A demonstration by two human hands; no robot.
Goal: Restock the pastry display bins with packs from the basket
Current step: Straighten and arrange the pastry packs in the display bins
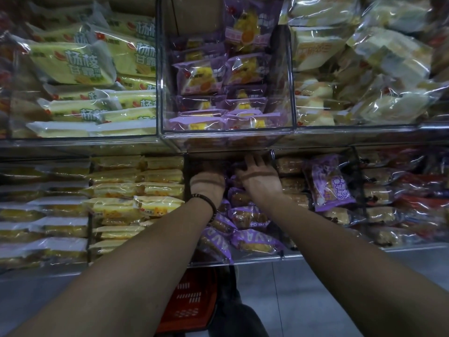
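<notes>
A: Which step is this?

B: Settling purple packs (247,216) into the lower middle bin (233,260); next, I'd judge, a reach down to the red basket (192,300) on the near floor.

A: And the hands?

B: Both arms stretched far in. Right hand (261,177) spread flat, fingers loose; left hand (207,184) fingers hidden, cannot tell.

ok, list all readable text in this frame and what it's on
"杨枝甘露": green-yellow packs, upper left bin.
"AVA", partial: purple pack, lower middle bin.
White characters on the upright purple pack: blurred, unreadable.
Print on upper middle purple packs and right cream packs: too blurred.
</notes>
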